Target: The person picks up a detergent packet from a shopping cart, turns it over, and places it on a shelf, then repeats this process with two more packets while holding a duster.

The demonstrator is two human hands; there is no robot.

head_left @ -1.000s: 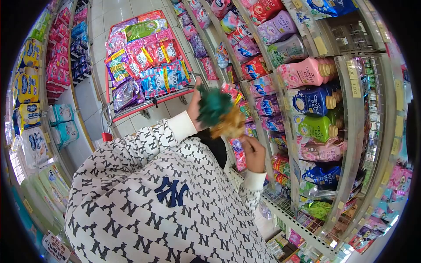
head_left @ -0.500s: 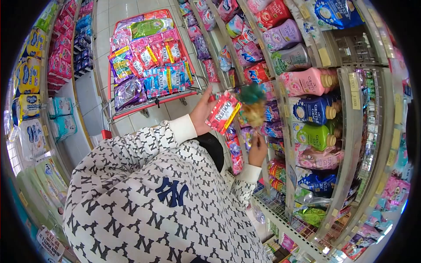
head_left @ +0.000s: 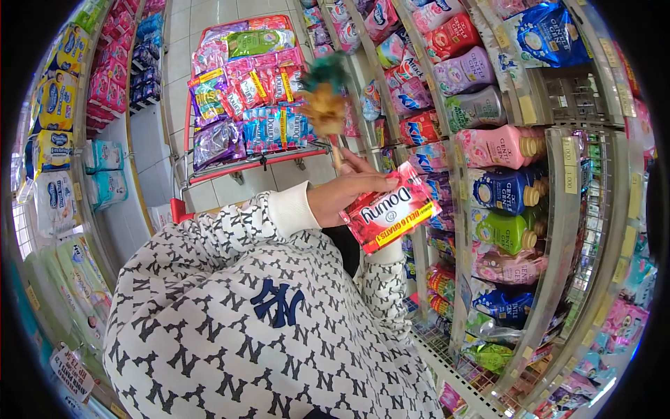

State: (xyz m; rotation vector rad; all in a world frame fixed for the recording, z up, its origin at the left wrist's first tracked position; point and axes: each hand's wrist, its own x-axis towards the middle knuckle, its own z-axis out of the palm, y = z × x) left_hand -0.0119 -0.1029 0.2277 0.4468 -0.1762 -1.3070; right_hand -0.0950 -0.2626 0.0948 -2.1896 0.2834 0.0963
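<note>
A red Downy packet [head_left: 392,216] with a yellow strip is tilted in front of my body, and my left hand [head_left: 342,195] is closed on its left side. Behind that hand and the packet, my right hand [head_left: 359,163] shows only in part. Its fingers are wrapped round the thin handle of a feather duster [head_left: 324,108]. The duster's green and tan head points up and away, blurred by motion, in front of the near right side of the cart.
A red shopping cart [head_left: 179,209] stands ahead, loaded with purple, red, blue and green packets. Shelves on the right hold detergent pouches and several bottles, including a pink bottle [head_left: 488,146]. Diaper packs [head_left: 52,108] line the left shelf. Tiled floor [head_left: 202,10] runs between them.
The duster has swung left from the shelf toward the cart, my right hand moving with it. My left hand has brought the Downy packet right and nearer, now overlapping the right arm.
</note>
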